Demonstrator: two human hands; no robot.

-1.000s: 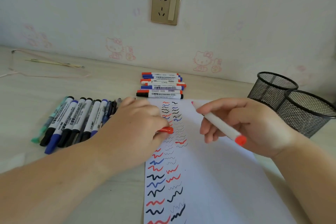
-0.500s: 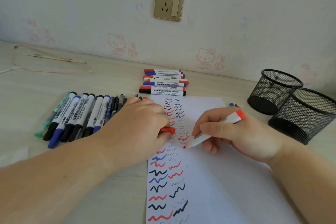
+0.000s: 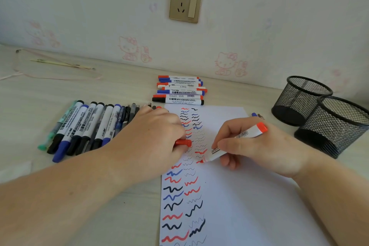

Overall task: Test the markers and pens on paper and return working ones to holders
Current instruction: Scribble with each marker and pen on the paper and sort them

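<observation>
- Red ink sat at the tip of the red marker, which the right hand gripped like a writing pen, fingers and thumb curled round the white barrel; the tip touched the paper in the second column of squiggles, just under a short red mark.
- Held slanted with its red end cap up and to the right, the marker looked set for a short test stroke.
- The left hand rested on the paper's left edge with its fingers curled round the red cap, probably to steady the sheet and keep the cap ready for closing.
- The marker had a white body with a barcode and printed label, and red at both ends.
- A row of markers and pens lay side by side left of the paper, and a stack of whiteboard markers lay beyond it.
- Two black mesh holders stood touching at the right, apparently empty, so returning seemed yet to come.
</observation>
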